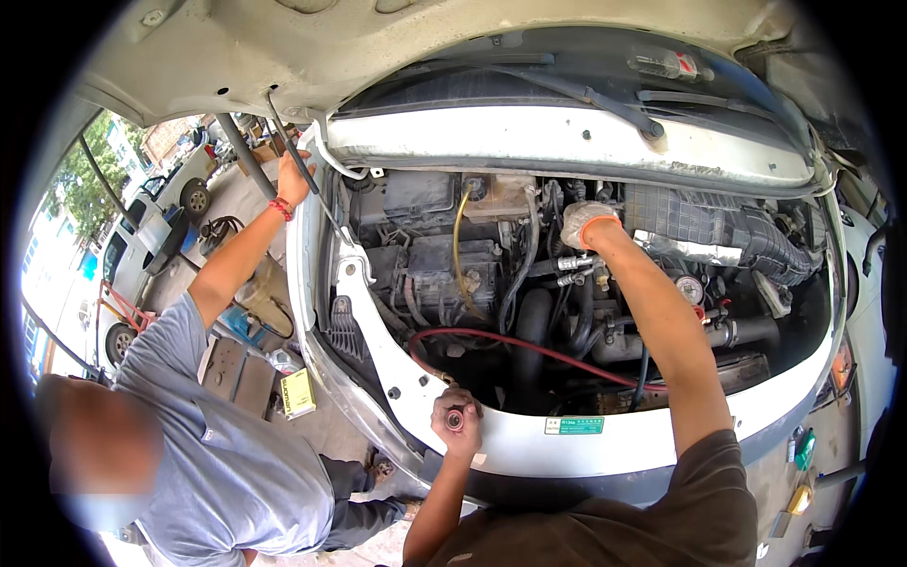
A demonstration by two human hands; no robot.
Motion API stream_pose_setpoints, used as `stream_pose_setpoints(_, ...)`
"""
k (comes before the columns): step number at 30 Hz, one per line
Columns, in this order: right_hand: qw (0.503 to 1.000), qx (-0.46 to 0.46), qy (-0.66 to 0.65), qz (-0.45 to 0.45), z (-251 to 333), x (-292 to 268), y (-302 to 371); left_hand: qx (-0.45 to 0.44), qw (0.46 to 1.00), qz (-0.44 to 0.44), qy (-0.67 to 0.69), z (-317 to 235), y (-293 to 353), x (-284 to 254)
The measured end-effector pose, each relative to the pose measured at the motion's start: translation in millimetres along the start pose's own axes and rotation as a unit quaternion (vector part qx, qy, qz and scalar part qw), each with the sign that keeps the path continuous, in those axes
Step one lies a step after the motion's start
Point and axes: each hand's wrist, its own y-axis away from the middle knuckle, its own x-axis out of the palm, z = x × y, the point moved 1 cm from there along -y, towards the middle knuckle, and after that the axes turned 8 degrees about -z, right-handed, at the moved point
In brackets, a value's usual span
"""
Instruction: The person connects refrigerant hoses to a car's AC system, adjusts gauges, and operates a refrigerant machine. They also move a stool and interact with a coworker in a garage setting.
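My left hand (457, 425) is closed round a hose coupler (455, 418) above the white front panel (605, 444) of a vehicle; the coupler's round, pinkish end faces up. From that hand a red hose (529, 336) loops into the engine bay and runs right, under my right forearm. My right hand (588, 225), in a pale glove with an orange cuff, reaches deep among the engine parts. Its fingers curl downward and whatever they grip is hidden. Just below it are silvery pipe fittings (573, 271). A round pressure gauge (690, 287) sits right of my right forearm.
Another person in a grey shirt (236, 425) stands at the left, one hand (295, 178) by the raised hood (217, 57) and its strut. A black battery (453, 269), a yellowish tube (457, 236) and a ribbed air duct (699, 222) fill the bay. A yellow box (298, 393) stands at left.
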Motion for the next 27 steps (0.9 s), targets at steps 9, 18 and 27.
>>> stream_pose_setpoints(9,0.996,0.086,0.017,-0.033,2,13,-19,0.001,1.000,-0.004,-0.004,-1,-2,3)
stream_pose_setpoints(18,1.000,0.012,0.009,-0.024,-2,0,2,0.011,1.000,-0.005,-0.002,4,2,-2)
stream_pose_setpoints(27,0.998,-0.046,0.028,-0.019,-13,12,-19,0.030,0.999,0.002,-0.022,10,2,-3)
